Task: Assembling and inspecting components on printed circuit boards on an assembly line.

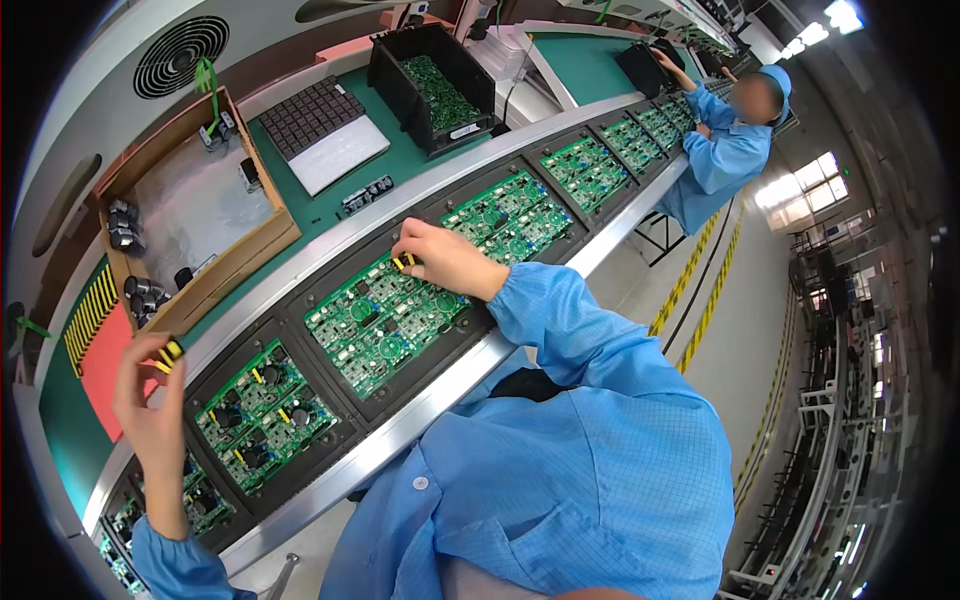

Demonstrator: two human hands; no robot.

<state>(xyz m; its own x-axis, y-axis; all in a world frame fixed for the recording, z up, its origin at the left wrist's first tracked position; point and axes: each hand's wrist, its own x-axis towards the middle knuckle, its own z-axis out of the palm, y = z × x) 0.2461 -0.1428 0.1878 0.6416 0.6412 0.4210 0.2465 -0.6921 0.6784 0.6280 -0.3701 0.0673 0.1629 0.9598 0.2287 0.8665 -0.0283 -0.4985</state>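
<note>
My right hand [440, 258] rests on a green circuit board [385, 315] in a black carrier on the conveyor, its fingertips pinching a small yellow and black component [404, 263] at the board's far edge. My left hand [148, 395] is raised over the conveyor's far rail, holding another yellow and black component [170, 353] between thumb and fingers. Under the left hand lies a second green board [262, 410] that carries several yellow parts.
A row of green boards in black carriers [505, 215] runs along the conveyor. Behind it stand a cardboard box [190, 215] with dark parts, a tray of small parts [322, 130] and a black bin [435, 85] of boards. Another person in blue [725, 150] works farther along.
</note>
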